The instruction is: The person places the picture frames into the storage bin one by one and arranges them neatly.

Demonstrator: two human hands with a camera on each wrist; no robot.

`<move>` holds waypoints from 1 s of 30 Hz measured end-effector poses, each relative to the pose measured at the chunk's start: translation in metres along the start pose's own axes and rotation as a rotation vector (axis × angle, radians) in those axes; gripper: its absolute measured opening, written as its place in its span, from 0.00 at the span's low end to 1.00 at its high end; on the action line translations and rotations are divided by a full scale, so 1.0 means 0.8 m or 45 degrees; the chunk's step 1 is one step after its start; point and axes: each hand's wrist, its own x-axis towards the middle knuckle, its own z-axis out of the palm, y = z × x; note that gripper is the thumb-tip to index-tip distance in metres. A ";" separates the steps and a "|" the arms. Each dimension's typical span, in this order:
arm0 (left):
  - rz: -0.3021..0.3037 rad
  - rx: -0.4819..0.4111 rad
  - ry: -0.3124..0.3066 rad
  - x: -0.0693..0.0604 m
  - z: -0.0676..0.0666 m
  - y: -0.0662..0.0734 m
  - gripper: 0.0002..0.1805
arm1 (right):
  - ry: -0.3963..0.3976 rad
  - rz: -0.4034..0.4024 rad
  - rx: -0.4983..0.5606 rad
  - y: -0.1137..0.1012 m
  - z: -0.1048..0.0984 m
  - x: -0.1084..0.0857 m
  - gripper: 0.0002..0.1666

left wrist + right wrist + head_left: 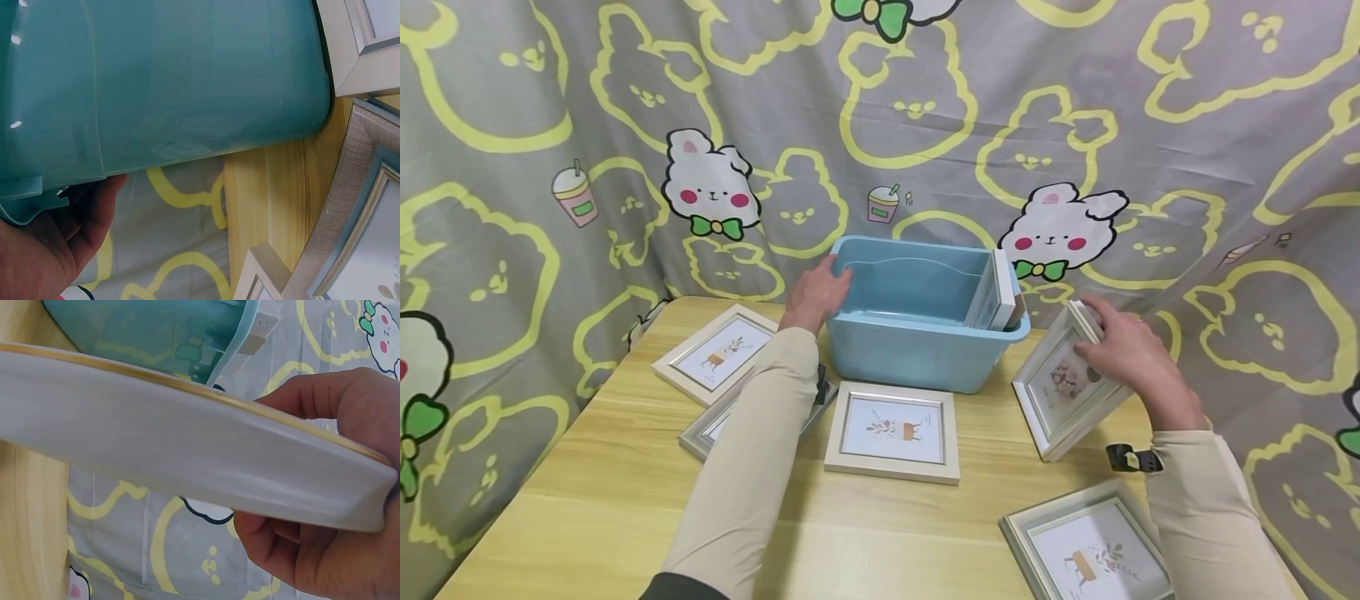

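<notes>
A light blue plastic bin (910, 358) stands at the back of the table. My left hand (817, 296) grips the bin's left rim; in the left wrist view its fingers (100, 219) curl under the rim against the outer wall. My right hand (1123, 346) holds a white picture frame (1037, 387) by its upper edge, tilted, to the right of the bin. In the right wrist view the frame's pale side (187, 447) lies between thumb and fingers. Upright inside the bin, at its right end, stands at least one white frame (1002, 292).
Flat on the wooden table (587, 500) lie a cream frame (891, 475) before the bin, another cream frame (677, 367) at left, a grey frame (703, 429) partly under my left arm, and a silvery frame (1030, 542) at front right. A patterned curtain (910, 75) hangs behind.
</notes>
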 end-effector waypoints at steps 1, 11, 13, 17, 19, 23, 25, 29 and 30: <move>0.000 -0.002 -0.002 0.000 0.000 0.000 0.36 | -0.005 0.001 0.002 0.000 0.000 -0.001 0.44; 0.000 -0.005 -0.003 0.002 0.001 0.002 0.36 | -0.063 0.036 0.046 0.003 0.000 -0.005 0.45; 0.000 -0.004 0.000 0.001 0.001 0.002 0.36 | -0.078 0.041 0.059 0.004 0.001 -0.005 0.44; 0.007 0.005 0.006 0.002 0.001 0.001 0.36 | -0.106 0.043 0.063 0.004 0.001 -0.004 0.43; 0.013 0.010 0.003 0.002 0.001 0.001 0.36 | -0.118 0.043 0.060 0.003 0.001 -0.004 0.43; 0.012 0.008 -0.002 0.002 0.000 0.002 0.36 | -0.141 0.040 0.090 0.002 -0.001 -0.004 0.43; 0.009 0.003 0.004 0.001 -0.001 0.002 0.36 | -0.147 0.032 0.121 0.000 0.000 -0.003 0.43; 0.009 0.007 0.011 0.002 -0.001 0.000 0.36 | -0.143 0.027 0.168 -0.003 0.002 -0.002 0.43; 0.010 0.008 0.013 0.002 -0.001 0.000 0.36 | -0.139 0.031 0.175 -0.004 0.003 -0.002 0.43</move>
